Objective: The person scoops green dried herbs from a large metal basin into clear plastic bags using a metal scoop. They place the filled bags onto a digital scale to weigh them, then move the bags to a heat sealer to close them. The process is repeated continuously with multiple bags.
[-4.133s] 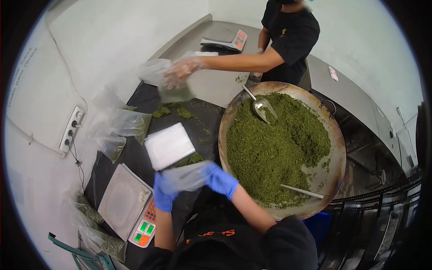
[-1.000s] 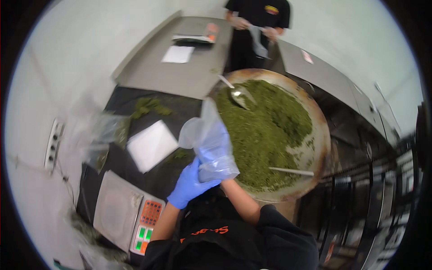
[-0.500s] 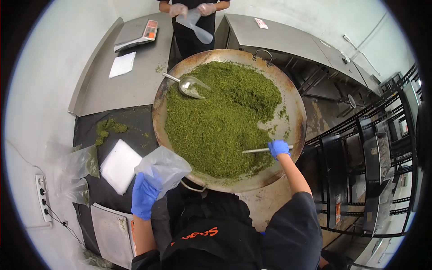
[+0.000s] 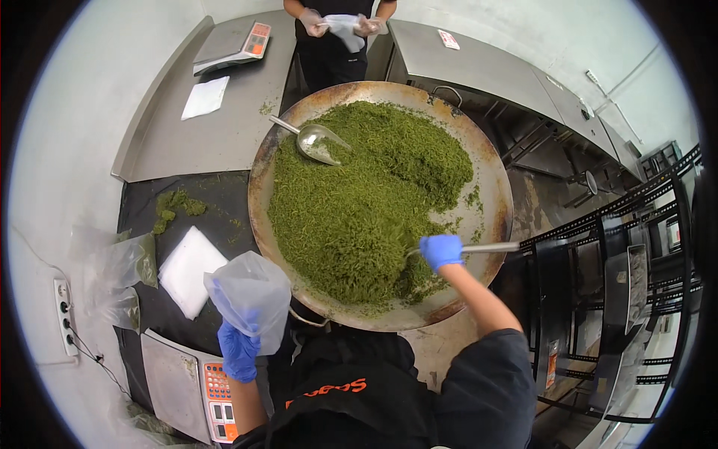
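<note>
Shredded green seaweed-like flakes [image 4: 359, 194] fill a wide, round metal pan [image 4: 490, 224] in front of me. My right hand [image 4: 441, 253], in a blue glove, is closed around a metal scoop [image 4: 490, 248] near the pan's lower right. The scoop's handle sticks out to the right past the rim; its bowl is hidden by a heap of green flakes. Beside the pan's lower left, my gloved left hand [image 4: 239, 350] grips a clear plastic bag [image 4: 250, 295], its mouth spread open. Another metal scoop [image 4: 321, 144] lies on the flakes at the far left.
White sheets [image 4: 193, 273], filled clear bags [image 4: 134, 260] and a scale [image 4: 183, 385] lie at left on a dark-covered table [image 4: 217, 194]. Beyond stands another scale [image 4: 233, 46]. Across the pan, a co-worker's gloved hands [image 4: 340, 26] hold a bag. Black racks [image 4: 576, 284] stand at right.
My right hand has moved left and slightly down with the scoop, mounding flakes. My left hand has lowered, and the bag has moved left and opened wider. The co-worker's hands have moved right.
</note>
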